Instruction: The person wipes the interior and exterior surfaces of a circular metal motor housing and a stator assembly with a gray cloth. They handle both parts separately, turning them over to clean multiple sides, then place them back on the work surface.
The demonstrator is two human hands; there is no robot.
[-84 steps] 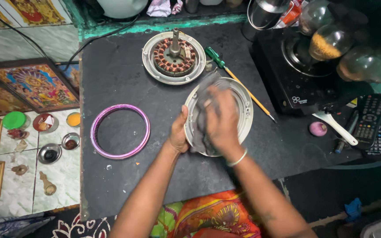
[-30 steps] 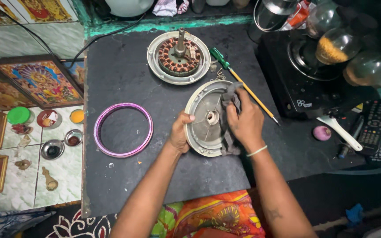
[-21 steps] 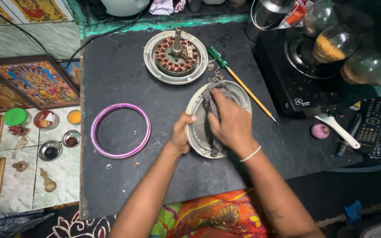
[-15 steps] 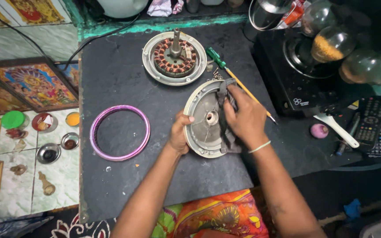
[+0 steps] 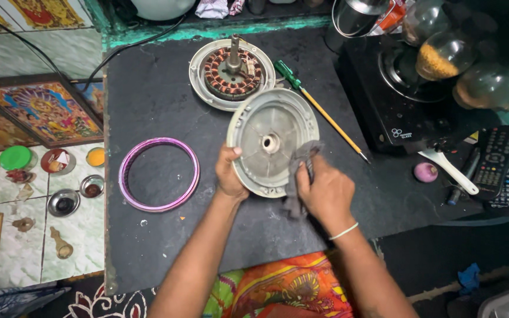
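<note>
L hand (image 5: 229, 174) grips cover (image 5: 269, 126) rim, R hand (image 5: 324, 191) w/ rag (image 5: 297, 176)

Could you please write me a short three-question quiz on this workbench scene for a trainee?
1. True or false: the left hand grips the rim of the round metal cover.
2. What does the right hand press against the cover? A) a grey cloth B) a screwdriver C) a spoon
3. Which thing lies between the cover and the black stove?

Key
1. True: the fingers curl over the cover's left edge.
2. A, the grey cloth, at the cover's lower right edge.
3. The green-handled screwdriver, lying slantwise on the dark mat.
</note>
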